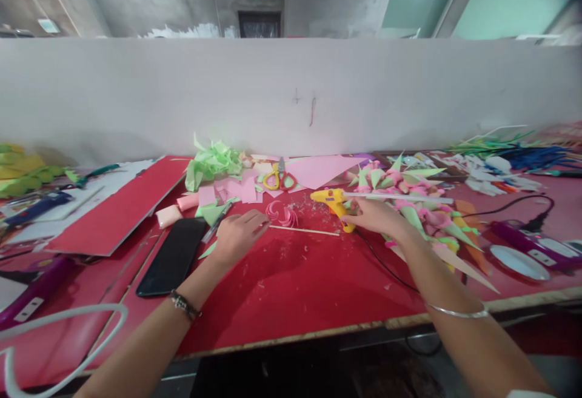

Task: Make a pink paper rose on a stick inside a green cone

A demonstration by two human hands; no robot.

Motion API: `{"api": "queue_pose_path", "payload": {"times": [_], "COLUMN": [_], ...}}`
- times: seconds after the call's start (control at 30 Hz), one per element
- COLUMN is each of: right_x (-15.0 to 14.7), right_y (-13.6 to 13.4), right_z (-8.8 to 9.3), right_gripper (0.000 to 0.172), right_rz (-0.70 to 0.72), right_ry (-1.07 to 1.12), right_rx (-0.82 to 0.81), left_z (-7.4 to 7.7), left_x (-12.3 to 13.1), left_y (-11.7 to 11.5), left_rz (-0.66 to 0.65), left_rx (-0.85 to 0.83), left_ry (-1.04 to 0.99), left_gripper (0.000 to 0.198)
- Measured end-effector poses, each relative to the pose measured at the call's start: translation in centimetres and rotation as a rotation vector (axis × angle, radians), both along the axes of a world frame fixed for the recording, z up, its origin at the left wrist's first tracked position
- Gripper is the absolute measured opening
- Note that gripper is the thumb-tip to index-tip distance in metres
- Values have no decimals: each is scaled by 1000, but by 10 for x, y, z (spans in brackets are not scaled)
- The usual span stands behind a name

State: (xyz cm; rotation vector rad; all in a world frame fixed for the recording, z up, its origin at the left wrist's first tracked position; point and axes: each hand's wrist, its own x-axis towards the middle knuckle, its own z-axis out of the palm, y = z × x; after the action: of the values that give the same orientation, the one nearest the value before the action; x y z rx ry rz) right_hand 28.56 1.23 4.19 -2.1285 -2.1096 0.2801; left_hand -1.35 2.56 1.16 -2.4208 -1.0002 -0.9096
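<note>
Right of the pink curl (pixel 282 214), the right hand (pixel 375 215) holds the glue gun (pixel 334 202), likely by its handle for steadiness; whether the left hand (pixel 237 234) pinches the stick (pixel 309 231), I cannot tell.

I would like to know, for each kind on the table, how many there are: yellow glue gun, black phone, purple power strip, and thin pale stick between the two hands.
Yellow glue gun: 1
Black phone: 1
Purple power strips: 2, one at each side
Thin pale stick: 1
Total: 5
</note>
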Motion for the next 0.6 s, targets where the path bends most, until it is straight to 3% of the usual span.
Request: {"api": "queue_pose_path", "payload": {"times": [0.17,0.3,0.43,0.6], "right_x": [-4,-9,-25,-50], "right_y": [20,28,30,23], "right_z": [-17,-6,4,-7], "right_gripper": [20,25,30,33], "right_rz": [104,151,32,17], "right_ry": [86,196,349,528], "right_rx": [-33,125,350,312], "left_z": [7,-3,-9,0], "left_x": [-3,-16,-27,-30], "left_y": [12,21,27,27], "left_rz": [28,47,38,60], "left_rx": [159,219,227,272], "left_ry": [49,155,248,300], "left_gripper": [15,13,15,19]}}
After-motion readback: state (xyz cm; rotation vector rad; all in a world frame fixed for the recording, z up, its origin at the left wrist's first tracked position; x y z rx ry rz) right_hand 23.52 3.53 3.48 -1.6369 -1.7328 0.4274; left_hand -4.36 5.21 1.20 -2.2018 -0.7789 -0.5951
